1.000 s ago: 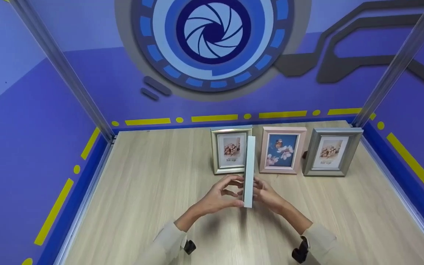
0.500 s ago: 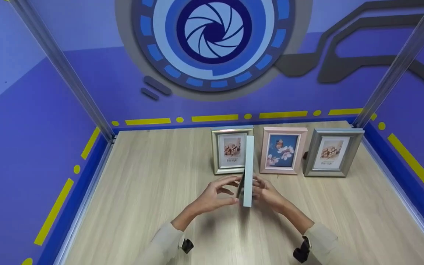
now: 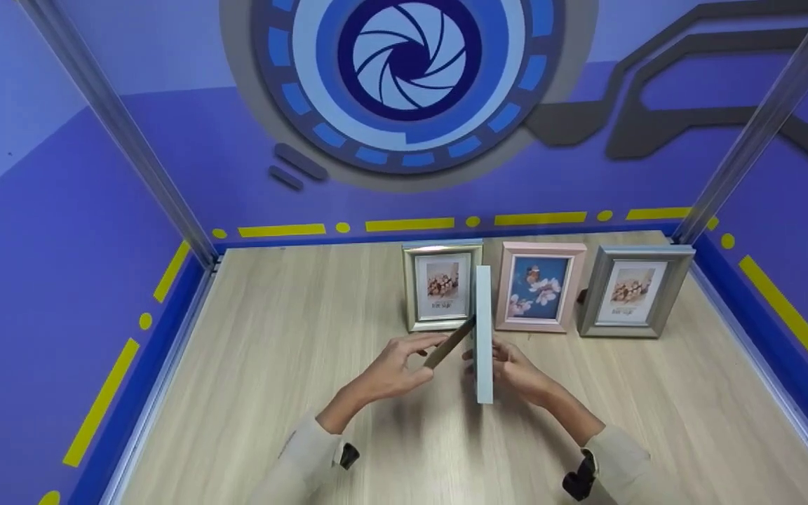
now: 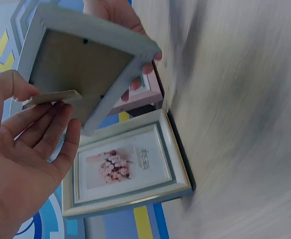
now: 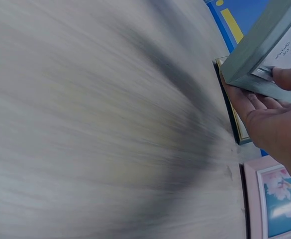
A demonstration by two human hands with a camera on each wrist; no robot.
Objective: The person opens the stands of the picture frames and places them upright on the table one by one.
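A pale blue-green picture frame [image 3: 485, 308] is held upright and edge-on above the tabletop. My right hand [image 3: 522, 373] grips it from the right, thumb on the front and fingers behind, as the right wrist view shows. On the left, my left hand [image 3: 391, 370] pinches the brown stand leg [image 3: 448, 346] between thumb and fingers. The leg tilts out from the brown backing board [image 4: 80, 64] in the left wrist view. The front of this frame [image 5: 264, 55] is partly cut off in the right wrist view.
Behind the hands stand a gold-rimmed frame [image 3: 418, 324], a pink frame [image 3: 503, 287] and a silver-grey frame [image 3: 590, 291], in a row on the wooden table [image 3: 271, 351]. A blue-purple patterned wall [image 3: 179, 161] closes the back and sides.
My left hand has moved left, swinging the stand leg away from the back of the frame. The held frame and right hand have shifted slightly right and nearer.
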